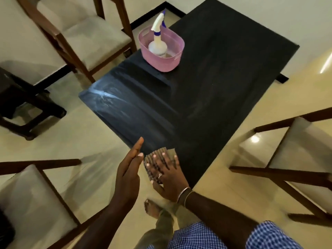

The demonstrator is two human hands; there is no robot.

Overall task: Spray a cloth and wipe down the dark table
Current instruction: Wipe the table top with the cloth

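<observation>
The dark table [206, 90] runs from the near edge to the far wall, with pale wet streaks at its left corner. My right hand [166, 177] lies flat with fingers spread on a checked brown cloth [158, 153] at the table's near corner, pressing it down. Beside the cloth, just off the table's edge, my left hand [129, 169] is held edge-on with straight fingers and holds nothing. A white spray bottle [158, 42] with a blue trigger stands in a pink basket [177, 58] toward the far left of the table.
Wooden chairs with pale cushions stand around: one at far left [86, 36], one at near left [32, 198], one at right [296, 155]. A dark stool [21, 105] sits at left. My bare foot [152, 207] is on the glossy cream floor below the table's corner.
</observation>
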